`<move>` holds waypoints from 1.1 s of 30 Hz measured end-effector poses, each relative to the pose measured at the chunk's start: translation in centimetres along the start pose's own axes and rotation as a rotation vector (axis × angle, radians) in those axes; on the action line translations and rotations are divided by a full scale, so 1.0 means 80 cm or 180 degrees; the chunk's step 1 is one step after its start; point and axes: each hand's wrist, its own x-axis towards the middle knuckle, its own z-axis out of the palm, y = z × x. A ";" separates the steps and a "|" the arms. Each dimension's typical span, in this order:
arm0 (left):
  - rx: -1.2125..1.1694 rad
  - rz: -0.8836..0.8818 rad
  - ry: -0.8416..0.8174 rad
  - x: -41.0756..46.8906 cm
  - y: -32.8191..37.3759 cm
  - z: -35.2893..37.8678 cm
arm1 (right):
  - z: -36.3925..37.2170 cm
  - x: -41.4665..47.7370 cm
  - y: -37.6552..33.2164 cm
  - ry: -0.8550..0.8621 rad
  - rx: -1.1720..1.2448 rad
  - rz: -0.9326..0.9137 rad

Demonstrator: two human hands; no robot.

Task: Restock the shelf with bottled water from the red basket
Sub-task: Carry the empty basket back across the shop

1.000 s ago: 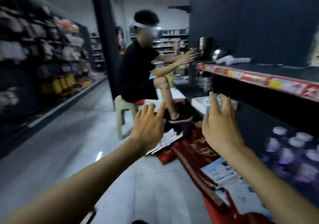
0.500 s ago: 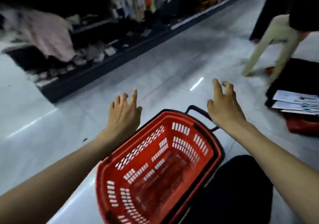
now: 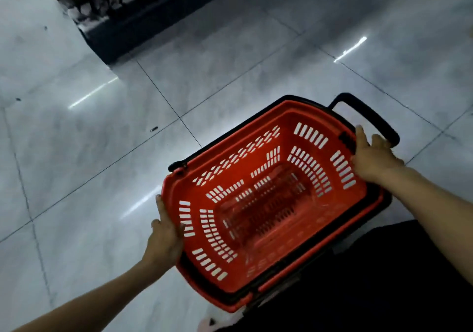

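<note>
- Glossy grey floor tiles [image 3: 230,50] fill the view, and a dark shelf base [image 3: 133,24] crosses the upper left.
- Red basket [image 3: 268,260] sits low and centre, beside the person's dark clothing [image 3: 384,280].
- Black handle [image 3: 368,114] juts from its far right end.
- Right hand [image 3: 373,157] rests on that end's rim, fingers straight.
- Left hand [image 3: 166,234] presses flat against the opposite end, fingers straight.

Glossy grey marbled floor tiles [image 3: 230,50], small dark scrap [image 3: 153,128] on them, dark display plinth [image 3: 143,24] top left.
</note>
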 end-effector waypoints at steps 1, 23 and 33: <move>-0.0139 -0.0190 0.0063 0.002 0.015 0.002 | 0.000 0.004 0.007 -0.0005 0.0009 -0.0002; 0.2007 0.1560 0.0415 0.184 0.553 0.264 | -0.057 0.050 0.432 0.1278 0.1093 0.1597; 0.2200 0.1991 0.0160 -0.022 0.726 0.133 | -0.215 -0.201 0.453 0.1550 0.1576 0.2097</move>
